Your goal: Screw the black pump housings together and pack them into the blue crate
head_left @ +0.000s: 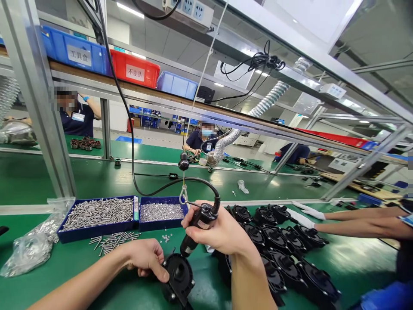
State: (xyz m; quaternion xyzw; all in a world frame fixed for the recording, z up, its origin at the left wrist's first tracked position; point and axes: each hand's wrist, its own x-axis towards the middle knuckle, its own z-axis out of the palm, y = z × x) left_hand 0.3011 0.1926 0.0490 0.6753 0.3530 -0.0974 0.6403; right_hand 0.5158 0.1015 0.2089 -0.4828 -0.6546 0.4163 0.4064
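My right hand [209, 228] is wrapped round a black electric screwdriver [201, 221], tilted with its lower end down at the top edge of a round black housing [177, 273]. A cord runs from its upper end, and a metal hook on a hanging line is beside it. My left hand [148, 260] grips the housing's left side, thumb on its rim and the other fingers curled. Silvery screw heads show around the housing's edge. The tool's tip is hidden against the rim.
Blue trays of long screws [100, 213] and small nuts [161, 212] stand behind my hands, with loose screws [112, 242] in front. A plastic bag [32, 247] lies left. Several black housings [284, 254] fill the right, where a co-worker's gloved hands [305, 217] reach in.
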